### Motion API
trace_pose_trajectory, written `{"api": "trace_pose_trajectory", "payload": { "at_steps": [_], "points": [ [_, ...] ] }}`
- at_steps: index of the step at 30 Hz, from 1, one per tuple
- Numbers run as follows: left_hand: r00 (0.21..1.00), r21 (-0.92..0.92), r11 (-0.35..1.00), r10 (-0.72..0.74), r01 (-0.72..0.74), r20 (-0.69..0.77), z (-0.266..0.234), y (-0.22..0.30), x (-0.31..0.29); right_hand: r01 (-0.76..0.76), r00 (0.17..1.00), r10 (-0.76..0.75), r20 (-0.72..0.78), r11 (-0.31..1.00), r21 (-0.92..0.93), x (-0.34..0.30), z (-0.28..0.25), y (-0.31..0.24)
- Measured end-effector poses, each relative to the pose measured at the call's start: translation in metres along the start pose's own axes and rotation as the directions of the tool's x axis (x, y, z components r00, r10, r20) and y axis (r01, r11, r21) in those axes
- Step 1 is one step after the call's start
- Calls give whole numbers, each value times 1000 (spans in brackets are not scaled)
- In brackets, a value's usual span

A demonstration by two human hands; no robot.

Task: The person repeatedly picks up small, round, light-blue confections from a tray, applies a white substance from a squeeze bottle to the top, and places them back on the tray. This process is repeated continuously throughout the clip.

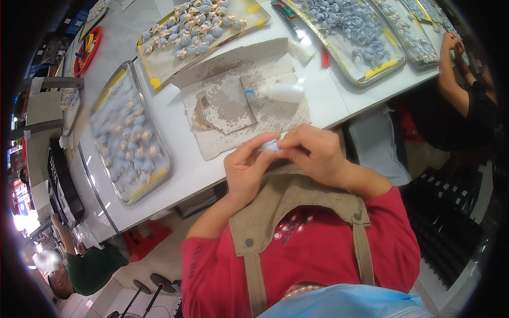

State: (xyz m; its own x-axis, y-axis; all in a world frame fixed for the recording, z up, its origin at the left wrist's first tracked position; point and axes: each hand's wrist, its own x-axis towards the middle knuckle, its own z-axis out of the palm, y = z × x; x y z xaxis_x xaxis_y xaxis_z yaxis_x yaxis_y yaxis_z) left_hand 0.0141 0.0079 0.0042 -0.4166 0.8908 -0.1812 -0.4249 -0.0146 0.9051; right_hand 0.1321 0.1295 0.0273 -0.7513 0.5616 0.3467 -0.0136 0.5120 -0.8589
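Close in front of my chest, at the near edge of the table, both hands meet around one small pale-blue piece [270,145], its exact kind hidden by the fingers. The thumb and fingers of my left hand [245,168] pinch it from the left. My right hand [318,153] is closed too, its thumb and fingertips gripping the piece's right side. Just beyond the hands lies a stained cardboard sheet [289,119] with raised edges. A white squeeze bottle [283,93] with a blue tip rests on its side there, beside a smaller glue-spotted board [233,123].
To the left, a metal-rimmed tray [166,161] holds several blue-and-cream pieces. Similar pieces cover a yellow-taped board [157,70] at the back. Blue shell-like parts fill another tray [393,64] at the back right. Other people [456,100] [95,270] sit at right and lower left.
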Motion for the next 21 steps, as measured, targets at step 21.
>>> {"api": "trace_pose_trajectory", "payload": {
  "at_steps": [21],
  "points": [
    [965, 226, 954, 150, -199, 216, -2, 19, -2, -554, 816, 206, 540, 547, 627, 5, -9, 7]
  ]
}}
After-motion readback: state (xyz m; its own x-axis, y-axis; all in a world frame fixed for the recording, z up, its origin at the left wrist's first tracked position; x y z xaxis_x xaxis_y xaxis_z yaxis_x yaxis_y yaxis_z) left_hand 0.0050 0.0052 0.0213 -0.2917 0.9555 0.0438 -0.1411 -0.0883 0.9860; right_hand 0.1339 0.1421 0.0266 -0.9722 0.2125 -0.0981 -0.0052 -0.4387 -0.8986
